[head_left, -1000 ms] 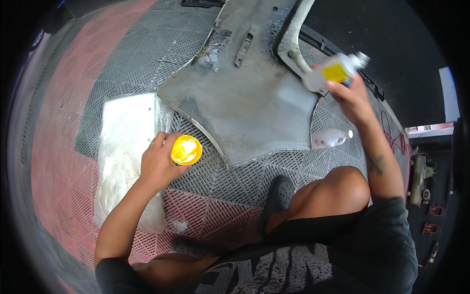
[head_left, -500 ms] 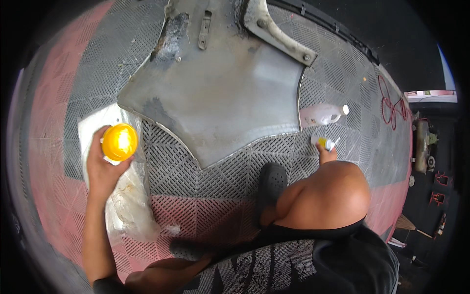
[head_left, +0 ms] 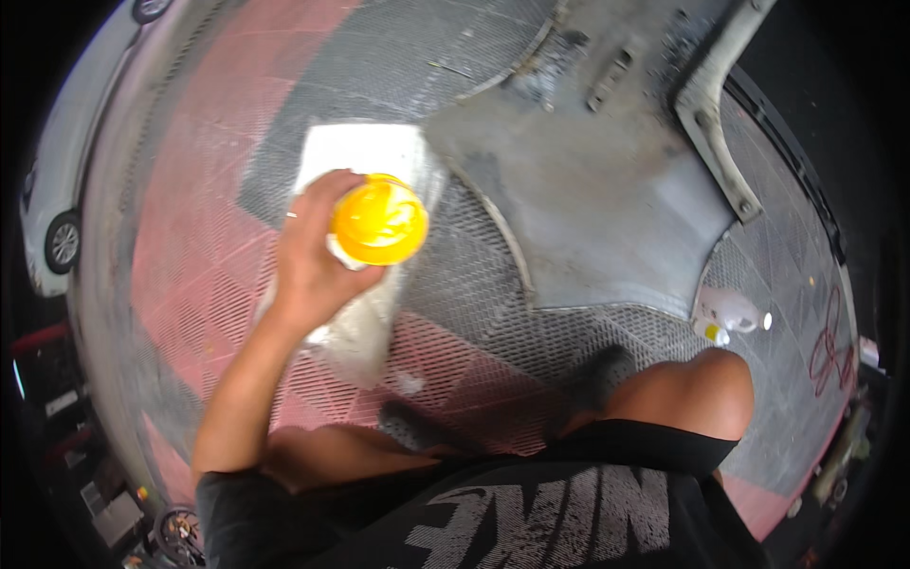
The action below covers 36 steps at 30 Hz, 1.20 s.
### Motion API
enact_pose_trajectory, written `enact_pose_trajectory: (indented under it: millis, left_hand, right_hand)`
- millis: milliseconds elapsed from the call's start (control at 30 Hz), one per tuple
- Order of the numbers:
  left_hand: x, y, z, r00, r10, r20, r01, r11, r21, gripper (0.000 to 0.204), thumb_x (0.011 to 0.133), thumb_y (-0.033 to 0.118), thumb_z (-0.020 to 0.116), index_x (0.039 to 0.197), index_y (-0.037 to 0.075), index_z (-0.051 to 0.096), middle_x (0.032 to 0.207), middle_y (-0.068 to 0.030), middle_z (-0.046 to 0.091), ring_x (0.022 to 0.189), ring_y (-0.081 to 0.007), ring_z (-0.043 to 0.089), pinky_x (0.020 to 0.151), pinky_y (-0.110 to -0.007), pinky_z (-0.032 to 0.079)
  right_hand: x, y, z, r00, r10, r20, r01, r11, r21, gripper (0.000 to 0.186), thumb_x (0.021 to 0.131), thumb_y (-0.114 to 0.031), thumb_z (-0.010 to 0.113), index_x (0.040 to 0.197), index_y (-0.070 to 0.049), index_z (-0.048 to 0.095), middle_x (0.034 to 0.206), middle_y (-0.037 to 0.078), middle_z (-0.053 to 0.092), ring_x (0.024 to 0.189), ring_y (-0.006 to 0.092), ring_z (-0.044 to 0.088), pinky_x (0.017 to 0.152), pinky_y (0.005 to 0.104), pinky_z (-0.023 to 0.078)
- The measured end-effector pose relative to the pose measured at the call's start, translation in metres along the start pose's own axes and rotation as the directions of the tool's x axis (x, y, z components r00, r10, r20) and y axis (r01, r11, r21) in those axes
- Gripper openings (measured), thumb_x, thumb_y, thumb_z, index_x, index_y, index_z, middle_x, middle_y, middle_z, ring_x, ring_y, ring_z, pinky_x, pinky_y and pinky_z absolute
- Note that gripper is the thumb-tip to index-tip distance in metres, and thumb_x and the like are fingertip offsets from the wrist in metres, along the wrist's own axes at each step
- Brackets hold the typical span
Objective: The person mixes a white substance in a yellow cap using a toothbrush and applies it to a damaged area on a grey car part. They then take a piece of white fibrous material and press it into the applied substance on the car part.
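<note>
Landmark: We place everything against the panel (head_left: 607, 209), a large grey, scuffed sheet of shaped metal lying flat on the floor at the upper right of centre.
Left hand: Our left hand (head_left: 318, 256) is left of the panel, fingers wrapped closed around a pad.
Pad: The pad (head_left: 379, 221) is a round, bright yellow disc with its flat face turned up. It is held just off the panel's left edge, above a sheet.
Sheet: The sheet (head_left: 355, 156) is white, roughly rectangular and crumpled at its near end. It lies on the floor with its right side reaching the panel's left edge; we cannot tell if it runs under the panel.
Right hand: It is out of view, so we cannot tell its grip.
Bottle: A small white bottle (head_left: 730, 311) lies on its side just below the panel's lower right edge. It has a yellow patch at one end; the label is too small to make out.
Floor: The floor (head_left: 455, 284) is a mesh of grid tiles, grey under and around the panel, pink farther left and nearer us.
Marking: A red scribble (head_left: 829, 332) sits on the grey tiles right of the bottle.
Knee: Our bare knee (head_left: 692, 389) is bent just below the bottle.
Car: Part of a white car (head_left: 47, 209) with one wheel shows far left of the panel, at the rim.
</note>
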<state>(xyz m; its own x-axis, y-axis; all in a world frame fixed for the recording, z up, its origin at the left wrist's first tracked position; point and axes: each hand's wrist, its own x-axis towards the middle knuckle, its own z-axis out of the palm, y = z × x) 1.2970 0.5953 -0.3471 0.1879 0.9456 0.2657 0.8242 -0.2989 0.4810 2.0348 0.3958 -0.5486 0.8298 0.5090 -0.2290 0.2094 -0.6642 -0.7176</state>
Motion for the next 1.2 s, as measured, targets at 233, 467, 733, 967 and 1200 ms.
enact_pose_trajectory:
  millis: [233, 467, 733, 967, 1200]
  left_hand:
    - [-0.038, 0.048, -0.016, 0.957, -0.24, -0.161, 0.2, 0.952, -0.23, 0.083, 0.065, 0.016, 0.096, 0.14, 0.007, 0.062, 0.131, -0.0153, 0.069, 0.121, -0.0371, 0.068, 0.103, -0.045, 0.055]
    - [-0.06, 0.058, 0.001, 0.969, -0.17, -0.18, 0.083, 0.908, -0.411, 0.083, 0.063, 0.014, 0.095, 0.14, 0.011, 0.064, 0.134, -0.015, 0.067, 0.126, -0.0362, 0.066, 0.105, -0.045, 0.054]
    - [-0.025, 0.026, -0.006, 0.997, 0.072, 0.002, -0.062, 0.874, -0.482, 0.085, 0.065, 0.009, 0.092, 0.145, 0.01, 0.064, 0.144, -0.0139, 0.068, 0.133, -0.0344, 0.065, 0.114, -0.043, 0.051]
    - [-0.029, 0.035, -0.02, 0.988, 0.118, 0.101, -0.045, 0.842, -0.538, 0.085, 0.065, 0.006, 0.091, 0.146, 0.011, 0.066, 0.144, -0.0123, 0.067, 0.133, -0.0328, 0.065, 0.114, -0.041, 0.051]
    - [-0.021, 0.033, -0.017, 0.989, 0.104, 0.105, -0.035, 0.856, -0.515, 0.083, 0.065, 0.005, 0.09, 0.145, 0.012, 0.067, 0.14, -0.0125, 0.068, 0.13, -0.0325, 0.066, 0.111, -0.041, 0.052]
  right_hand:
    - [-0.111, -0.229, -0.082, 0.939, -0.341, 0.051, 0.34, 0.94, 0.017, 0.046, 0.11, -0.008, 0.058, 0.155, 0.0, 0.057, 0.115, 0.01, 0.077, 0.086, 0.0157, 0.069, 0.075, 0.0267, 0.055]
    - [-0.336, -0.447, -0.006, 0.135, -0.682, 0.719, 0.963, 0.262, 0.067, 0.053, 0.091, 0.003, 0.063, 0.144, -0.003, 0.066, 0.11, 0.02, 0.074, 0.103, 0.0327, 0.073, 0.089, 0.0442, 0.057]
    - [-0.388, -0.421, 0.073, -0.058, -0.779, 0.624, 0.997, -0.078, -0.005, 0.047, 0.08, -0.001, 0.07, 0.126, -0.011, 0.074, 0.103, 0.008, 0.072, 0.087, 0.0275, 0.072, 0.073, 0.0419, 0.06]
    - [-0.411, -0.418, 0.107, -0.023, -0.757, 0.653, 0.995, -0.079, -0.057, 0.046, 0.082, -0.004, 0.07, 0.128, -0.004, 0.072, 0.107, 0.012, 0.065, 0.093, 0.0284, 0.073, 0.077, 0.043, 0.06]
    - [-0.404, -0.403, 0.111, -0.064, -0.634, 0.77, 0.984, -0.168, -0.057, 0.048, 0.08, -0.002, 0.069, 0.127, -0.009, 0.075, 0.105, 0.006, 0.067, 0.091, 0.0257, 0.073, 0.074, 0.0398, 0.06]
